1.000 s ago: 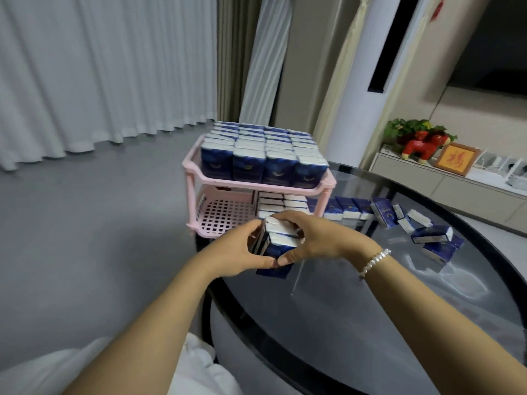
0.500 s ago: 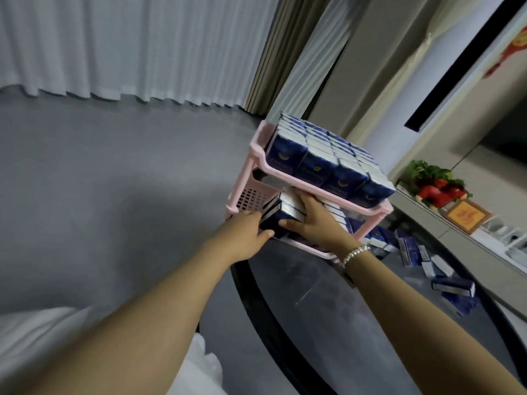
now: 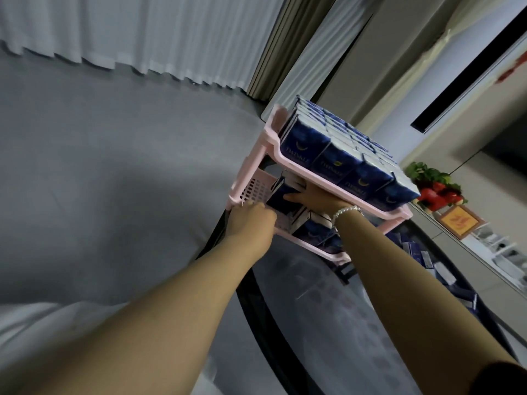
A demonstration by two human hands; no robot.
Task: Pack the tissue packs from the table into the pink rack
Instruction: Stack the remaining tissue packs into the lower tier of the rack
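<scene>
Your right hand (image 3: 306, 195) reaches into the rack's (image 3: 258, 166) lower tier, its grip on a stack of packs (image 3: 281, 196); your left hand (image 3: 251, 220), fingers curled, rests at the rack's front edge, grip unclear.

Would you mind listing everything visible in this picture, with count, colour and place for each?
pink rack: one, pink, two tiers, on the table's near edge.
upper-tier tissue packs: count unclear, blue and white, filling the upper tier.
lower-tier tissue packs: several, blue and white, in the lower tier.
loose tissue packs: several, blue, on the table beyond the rack.
table: one, dark glass, round.
curtains: white, along the far wall.
plant ornament: one, green and red, on the sideboard at right.
framed picture: one, orange, beside the ornament.
bracelet: one, white beads, right wrist.
left hand: at the lower tier's front edge.
right hand: inside the lower tier, on the packs.
</scene>
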